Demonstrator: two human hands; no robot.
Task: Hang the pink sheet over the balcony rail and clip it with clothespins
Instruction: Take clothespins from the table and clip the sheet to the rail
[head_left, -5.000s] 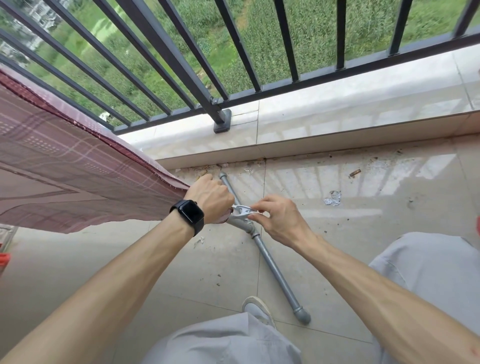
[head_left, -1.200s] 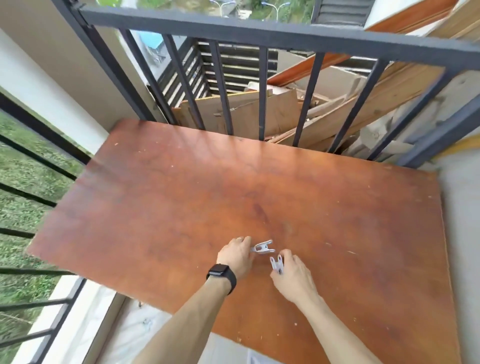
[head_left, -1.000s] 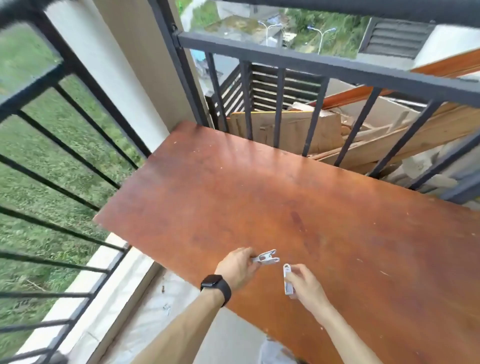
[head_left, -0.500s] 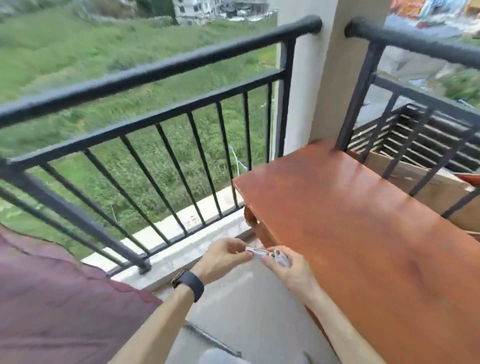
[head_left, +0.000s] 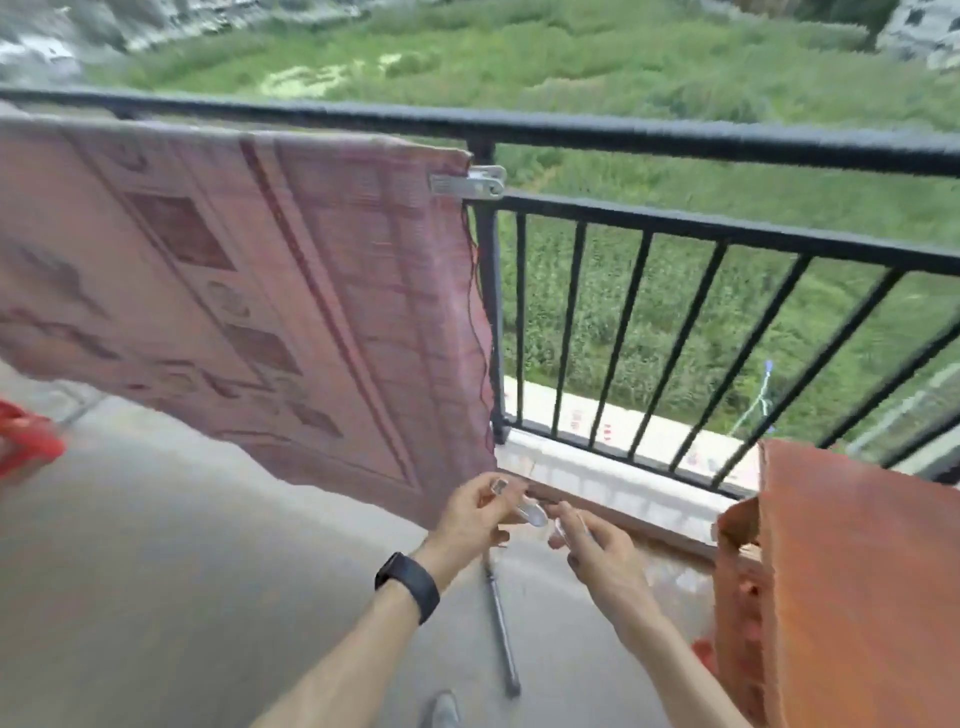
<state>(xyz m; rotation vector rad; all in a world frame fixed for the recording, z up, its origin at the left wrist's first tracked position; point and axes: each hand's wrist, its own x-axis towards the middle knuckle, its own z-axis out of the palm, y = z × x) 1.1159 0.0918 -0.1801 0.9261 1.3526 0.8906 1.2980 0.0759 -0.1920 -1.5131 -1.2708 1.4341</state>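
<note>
— Where are your hands right now?

— Low in the middle of the frame, both forearms reaching up from the bottom edge. Your left hand (head_left: 470, 514), with a black watch (head_left: 409, 586) on its wrist, is curled with fingers bent, pinching a pale clothespin (head_left: 524, 506) between thumb and fingertips. Your right hand (head_left: 597, 545) sits just beside it, palm turned inward, fingers loosely bent around a second small pale piece (head_left: 561, 527); motion blur keeps you from telling whether it is a clip or how firmly you grip it.

— And the pink sheet?

— The pink sheet (head_left: 249, 291) hangs over the balcony rail (head_left: 675, 137) across the left half of the frame, its patterned face toward you, its lower right corner dropping to just above your left hand. One metal clothespin (head_left: 470, 183) is clamped sideways on its upper right edge, beside a railing post.

— Anything else near you?

— A grey pipe (head_left: 501, 623) lies on the balcony floor (head_left: 156, 545) below your hands. The reddish-brown desk (head_left: 857, 582) fills the lower right of the frame, well apart from the sheet. Something red (head_left: 23, 441) shows at the left edge.
</note>
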